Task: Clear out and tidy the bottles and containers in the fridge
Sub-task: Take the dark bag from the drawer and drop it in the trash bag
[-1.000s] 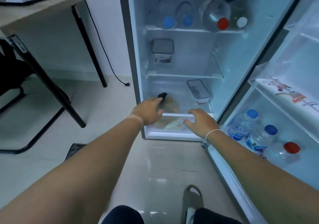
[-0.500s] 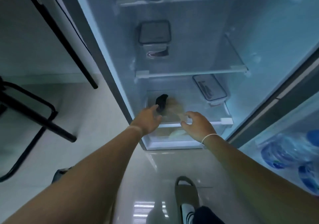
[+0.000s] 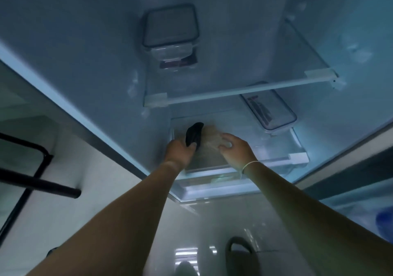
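Observation:
My left hand is closed around a black curved object at the left of the fridge's lowest shelf. Beside it my right hand curls its fingers onto a tan translucent bag that touches the black object. Both sit on a flat clear piece; blur hides what it is. A long clear clip-lid container lies at the right of the same shelf. On the glass shelf above stands a square container with a grey lid.
The middle shelf's white front rail runs just above my hands. A clear crisper drawer sits under the lowest shelf. A blue bottle cap shows in the door at right. Black chair legs stand at left, and a sandal rests on the tiled floor.
The view has dropped closer to the lower fridge. My left hand has closed on the black object. My right hand has moved from the shelf's front edge onto the tan bag.

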